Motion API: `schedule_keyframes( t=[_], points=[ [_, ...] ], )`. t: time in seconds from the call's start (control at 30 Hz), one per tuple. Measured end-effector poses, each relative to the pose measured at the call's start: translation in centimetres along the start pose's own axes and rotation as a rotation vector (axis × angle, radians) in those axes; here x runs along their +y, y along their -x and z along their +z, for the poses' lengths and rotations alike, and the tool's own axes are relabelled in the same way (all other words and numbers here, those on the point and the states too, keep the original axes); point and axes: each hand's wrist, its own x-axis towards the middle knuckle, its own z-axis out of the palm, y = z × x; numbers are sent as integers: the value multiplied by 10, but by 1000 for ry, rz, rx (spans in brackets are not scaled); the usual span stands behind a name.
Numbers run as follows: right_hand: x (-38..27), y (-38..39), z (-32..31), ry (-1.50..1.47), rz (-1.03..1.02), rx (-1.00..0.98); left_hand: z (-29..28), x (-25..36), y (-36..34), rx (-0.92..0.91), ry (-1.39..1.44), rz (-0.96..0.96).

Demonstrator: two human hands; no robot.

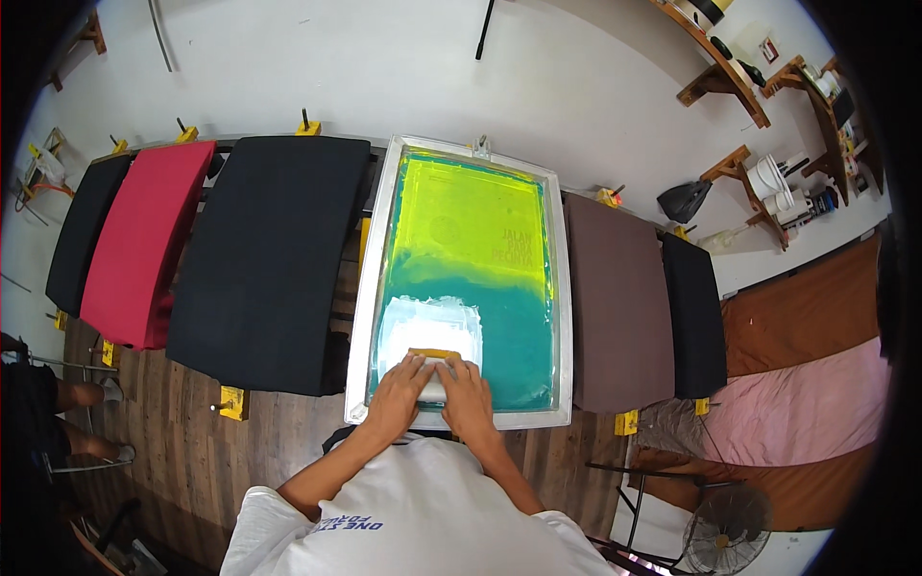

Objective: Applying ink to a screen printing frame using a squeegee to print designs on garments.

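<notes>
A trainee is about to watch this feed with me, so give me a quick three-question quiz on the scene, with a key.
1. True or false: the left hand and the right hand are both on the squeegee.
2. What colour is the covered board directly to the right of the metal frame? A) red B) brown C) yellow
3. Fill the gap: the patch just beyond the squeegee, inside the frame, is ____ in colour.

Key: 1. true; 2. B; 3. white.
</notes>
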Motion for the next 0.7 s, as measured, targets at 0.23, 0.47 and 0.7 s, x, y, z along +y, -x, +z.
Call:
schedule_keyframes(
  t=[0.23, 0.47, 0.7],
  points=[
    [3, 6, -2, -58, 21, -159, -10, 8, 6, -187, 138, -114],
    [0, 11, 3, -37, 2, -85, -7, 4, 11, -133, 64, -45],
    [-6, 19, 8, -47, -4, 7, -15, 9, 12, -101, 70, -6]
  ],
)
